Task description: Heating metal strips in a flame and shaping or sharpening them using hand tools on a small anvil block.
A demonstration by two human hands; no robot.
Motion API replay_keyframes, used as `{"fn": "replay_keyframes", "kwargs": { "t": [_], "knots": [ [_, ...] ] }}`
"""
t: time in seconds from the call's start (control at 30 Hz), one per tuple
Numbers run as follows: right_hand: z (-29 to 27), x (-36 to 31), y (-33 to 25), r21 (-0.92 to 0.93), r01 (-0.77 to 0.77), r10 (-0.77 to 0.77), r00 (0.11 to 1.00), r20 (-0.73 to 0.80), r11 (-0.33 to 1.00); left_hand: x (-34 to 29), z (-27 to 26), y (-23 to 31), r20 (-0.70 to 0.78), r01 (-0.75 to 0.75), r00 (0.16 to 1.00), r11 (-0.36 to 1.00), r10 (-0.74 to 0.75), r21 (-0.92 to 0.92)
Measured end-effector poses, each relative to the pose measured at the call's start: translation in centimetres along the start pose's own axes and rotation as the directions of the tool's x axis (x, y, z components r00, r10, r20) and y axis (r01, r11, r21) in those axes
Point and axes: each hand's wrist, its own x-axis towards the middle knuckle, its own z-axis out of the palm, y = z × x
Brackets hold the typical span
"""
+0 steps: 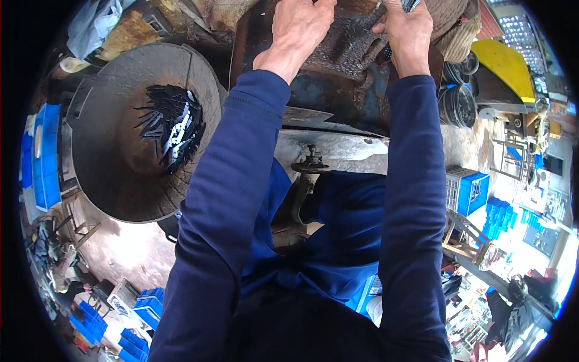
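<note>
My left hand (300, 29) is over the rusty, wet metal worktop (338, 93) at the top of the view. The picture's edge cuts off its fingertips, so its grip is hidden. My right hand (411, 35) is to its right, fingers curled round something dark with a ridged grey end, mostly hidden by the hand. Between the hands lies a rough, dark, wet surface (350, 45). To the left, a wide round metal pan (111, 175) holds a pile of thin black and silvery metal pieces (178, 130).
Below the worktop, a tap-like valve (311, 160) stands near my knees. Dark buckets (458, 105) and a yellow panel (500, 69) are at the right. Blue crates (473, 192) stand on the floor at the right, with a blue bin (46, 157) at the far left.
</note>
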Motion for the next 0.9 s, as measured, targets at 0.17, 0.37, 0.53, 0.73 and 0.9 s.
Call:
{"fn": "replay_keyframes", "kwargs": {
  "t": [0.17,0.37,0.53,0.73,0.9],
  "knots": [
    [0.01,0.03,-0.04,-0.002,0.017,-0.017,1.0,0.006,1.0,0.19,-0.02,-0.06,0.022,0.007,1.0,1.0,-0.007,0.001],
    [0.12,-0.32,-0.41,-0.002,0.017,-0.017,1.0,-0.005,1.0,0.2,0.12,-0.17,0.008,-0.01,1.0,1.0,0.01,0.003],
    [0.31,-0.1,-0.54,0.008,0.01,-0.01,1.0,-0.008,1.0,0.14,0.12,0.0,0.036,0.004,0.999,0.999,-0.006,0.044],
    [0.15,-0.04,-0.22,0.019,0.003,-0.003,1.0,-0.001,1.0,-0.06,0.7,-0.34,-0.04,-0.006,0.999,1.0,0.007,0.017],
    [0.06,0.23,0.13,0.005,-0.002,0.002,1.0,0.013,1.0,-0.36,0.5,-0.3,-0.091,-0.08,0.992,0.996,0.085,0.05]
  ]
}}
